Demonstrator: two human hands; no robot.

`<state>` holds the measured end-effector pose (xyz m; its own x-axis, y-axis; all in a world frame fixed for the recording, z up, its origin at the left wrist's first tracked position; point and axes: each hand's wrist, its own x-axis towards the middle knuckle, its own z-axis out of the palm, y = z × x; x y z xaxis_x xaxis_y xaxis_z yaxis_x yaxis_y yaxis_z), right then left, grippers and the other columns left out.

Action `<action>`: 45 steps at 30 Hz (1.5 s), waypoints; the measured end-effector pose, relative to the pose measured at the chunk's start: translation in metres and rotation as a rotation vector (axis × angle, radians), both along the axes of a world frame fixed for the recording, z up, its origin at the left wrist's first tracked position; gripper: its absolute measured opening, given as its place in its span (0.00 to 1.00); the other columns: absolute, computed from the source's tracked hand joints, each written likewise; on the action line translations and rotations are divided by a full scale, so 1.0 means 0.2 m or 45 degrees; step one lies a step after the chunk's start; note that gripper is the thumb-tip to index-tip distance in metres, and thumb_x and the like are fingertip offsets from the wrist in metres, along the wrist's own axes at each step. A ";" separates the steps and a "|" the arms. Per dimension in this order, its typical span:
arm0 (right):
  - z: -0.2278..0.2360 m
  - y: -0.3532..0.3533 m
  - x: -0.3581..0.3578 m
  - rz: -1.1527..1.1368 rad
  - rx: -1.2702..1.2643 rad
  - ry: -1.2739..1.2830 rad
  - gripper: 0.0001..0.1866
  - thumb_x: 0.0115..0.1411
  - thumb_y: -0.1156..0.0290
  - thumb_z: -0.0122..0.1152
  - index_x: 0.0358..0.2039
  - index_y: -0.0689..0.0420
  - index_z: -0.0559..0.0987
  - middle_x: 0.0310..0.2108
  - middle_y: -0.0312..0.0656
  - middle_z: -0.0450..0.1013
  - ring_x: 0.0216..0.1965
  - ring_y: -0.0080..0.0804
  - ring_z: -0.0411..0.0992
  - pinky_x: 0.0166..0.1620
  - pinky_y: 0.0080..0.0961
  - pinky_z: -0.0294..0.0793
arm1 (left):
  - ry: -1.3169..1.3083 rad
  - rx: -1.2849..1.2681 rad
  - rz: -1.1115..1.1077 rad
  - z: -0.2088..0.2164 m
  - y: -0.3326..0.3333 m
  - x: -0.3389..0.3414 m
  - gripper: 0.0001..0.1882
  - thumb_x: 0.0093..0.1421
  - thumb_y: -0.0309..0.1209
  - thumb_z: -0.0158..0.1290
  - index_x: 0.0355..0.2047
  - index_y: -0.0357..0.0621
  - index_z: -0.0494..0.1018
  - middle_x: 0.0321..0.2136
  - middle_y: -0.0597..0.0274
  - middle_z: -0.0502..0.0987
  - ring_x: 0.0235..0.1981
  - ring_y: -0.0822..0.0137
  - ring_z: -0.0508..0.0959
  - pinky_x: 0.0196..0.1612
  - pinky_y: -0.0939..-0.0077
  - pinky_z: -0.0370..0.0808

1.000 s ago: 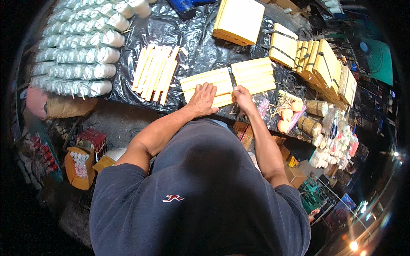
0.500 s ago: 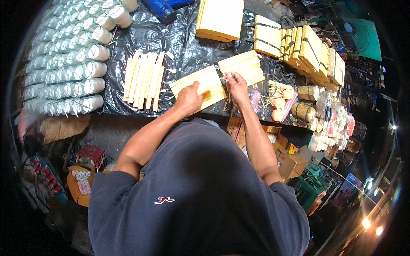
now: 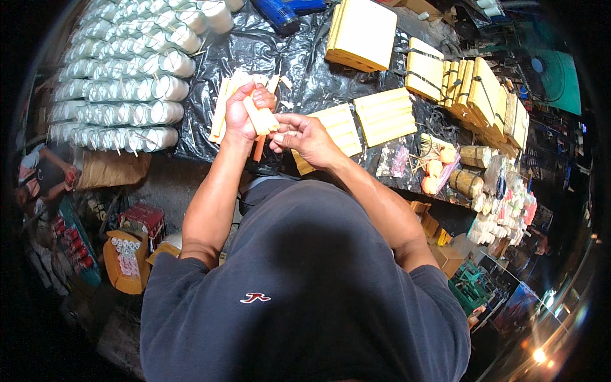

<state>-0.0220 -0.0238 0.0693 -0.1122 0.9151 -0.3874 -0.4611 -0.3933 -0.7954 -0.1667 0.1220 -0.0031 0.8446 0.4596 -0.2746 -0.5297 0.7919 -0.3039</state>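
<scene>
Black-plastic-covered surface [image 3: 312, 88] spanning 10 to 2 o'clock. Rows of white cylinders [image 3: 164, 88] filling its 10 o'clock side, lying end to end. Strapped yellow blocks [image 3: 482, 92] leaning in a row at 2 o'clock. Stack of flat yellow boards [image 3: 364, 35] sitting near 1 o'clock. Two grooved yellow panels [image 3: 387, 119] lying side by side between 1 and 2 o'clock, a dark gap running between them. Dark blue roll [image 3: 277, 16] lying just short of 12 o'clock, at the far edge. Loose pale yellow sticks [image 3: 218, 121] lying between 10 and 11 o'clock, partly hidden behind the left hand.

Left hand [image 3: 242, 116] hovering at 11 o'clock, fingers wrapping tightly around several pale yellow-orange sticks [image 3: 260, 118]; these are slanting down toward 12. Right hand [image 3: 310, 142] reaching in at 12 o'clock, fingers narrowing just beside the sticks' lower ends; can't tell whether they're pinching anything.
</scene>
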 end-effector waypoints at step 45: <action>-0.83 -0.30 0.82 -0.465 -0.047 -2.262 0.04 0.60 0.76 0.59 0.33 0.62 0.80 0.34 0.52 0.76 0.40 0.55 0.76 0.47 0.48 0.76 | 2.631 3.027 0.181 -0.03 -0.24 -0.15 0.21 0.57 0.38 0.66 0.45 0.35 0.76 0.45 0.45 0.78 0.47 0.43 0.77 0.50 0.48 0.75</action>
